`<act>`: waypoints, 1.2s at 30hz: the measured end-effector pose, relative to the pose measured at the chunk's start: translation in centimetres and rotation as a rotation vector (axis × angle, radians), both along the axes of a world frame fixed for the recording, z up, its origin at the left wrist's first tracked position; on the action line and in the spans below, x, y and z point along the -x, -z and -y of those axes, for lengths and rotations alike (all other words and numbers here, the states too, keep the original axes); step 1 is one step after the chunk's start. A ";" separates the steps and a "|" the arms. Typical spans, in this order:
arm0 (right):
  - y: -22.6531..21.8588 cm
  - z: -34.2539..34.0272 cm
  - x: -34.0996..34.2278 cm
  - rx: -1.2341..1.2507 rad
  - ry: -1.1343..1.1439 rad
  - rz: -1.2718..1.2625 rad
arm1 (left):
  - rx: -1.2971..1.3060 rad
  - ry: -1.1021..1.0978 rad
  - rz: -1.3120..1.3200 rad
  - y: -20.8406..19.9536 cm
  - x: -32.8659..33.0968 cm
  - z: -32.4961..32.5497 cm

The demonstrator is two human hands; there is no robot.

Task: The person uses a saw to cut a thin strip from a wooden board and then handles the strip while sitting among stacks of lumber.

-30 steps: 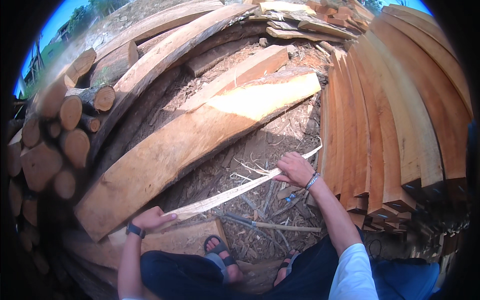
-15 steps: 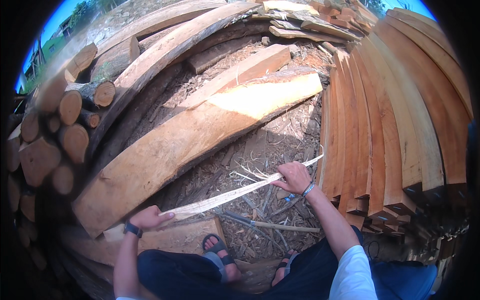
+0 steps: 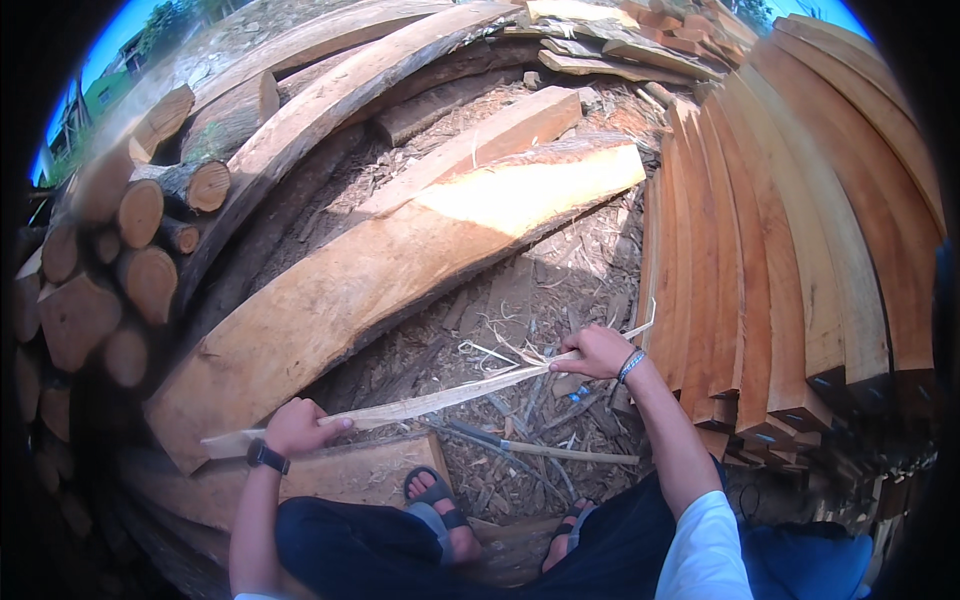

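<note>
A long, pale, thin strip of wood (image 3: 430,402) stretches between my hands in front of my knees. My left hand (image 3: 299,427) is closed around it near its wider end, which sticks out past the wrist over a thick board. My right hand (image 3: 597,353) grips the strip farther right, where it is narrower and frayed. Loose pale fibres (image 3: 490,352) stand out beside the right fingers. Beyond that hand the thin tip of the strip bends upward near the stacked boards.
A long thick slab (image 3: 330,275) lies diagonally ahead. Cut logs (image 3: 150,285) are piled on the left, sawn boards (image 3: 775,260) stacked on the right. A dark-bladed tool with a wooden handle (image 3: 570,453) rests on the chip-strewn ground near my sandalled feet.
My left hand has risen slightly and turned with the strip. The right hand has shifted a little to the right, and its end of the strip now points higher.
</note>
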State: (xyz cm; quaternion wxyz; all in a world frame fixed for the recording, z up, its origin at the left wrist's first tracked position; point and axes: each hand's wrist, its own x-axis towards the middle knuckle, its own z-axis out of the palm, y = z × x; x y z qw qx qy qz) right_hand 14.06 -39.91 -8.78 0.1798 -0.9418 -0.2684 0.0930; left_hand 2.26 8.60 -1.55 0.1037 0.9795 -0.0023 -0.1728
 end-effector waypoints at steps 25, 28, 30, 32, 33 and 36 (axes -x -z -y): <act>7.3 -3.6 1.7 -0.052 0.211 0.141 | -0.280 -0.046 0.071 0.4 0.5 1.6; 7.6 -3.7 1.9 -0.053 0.228 0.151 | -0.301 -0.065 0.050 0.2 0.5 2.0; 7.9 -3.8 2.1 -0.049 0.236 0.154 | -0.300 -0.067 0.041 0.1 0.6 2.2; 8.3 -4.0 2.2 -0.041 0.243 0.157 | -0.305 -0.065 0.036 0.0 0.7 2.2; 8.5 -4.0 2.2 -0.049 0.249 0.162 | -0.302 -0.067 0.050 0.0 0.7 2.4; 9.0 -4.0 2.2 -0.063 0.266 0.175 | -0.294 -0.071 0.077 0.0 0.7 2.6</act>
